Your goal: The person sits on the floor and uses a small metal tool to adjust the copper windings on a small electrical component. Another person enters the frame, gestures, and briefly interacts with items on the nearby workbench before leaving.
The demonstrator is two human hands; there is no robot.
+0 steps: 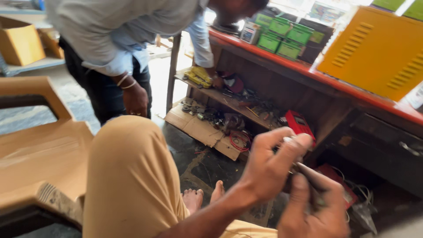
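Left hand and right hand pinching a small dark tool; green boxes stacked at counter far edge, contents unseen.

Two of the person's own hands are in view: the left hand and the right hand, with one thin dark tool between them. Two bare feet show on the floor. One co-worker bends nearby, with two bangles on one wrist. One tan plastic chair stands at the left. About five green boxes sit on one red-edged bench, beside one yellow louvred cabinet. One red meter and one yellow tool lie on the shelf. One flattened cardboard sheet lies on the floor.
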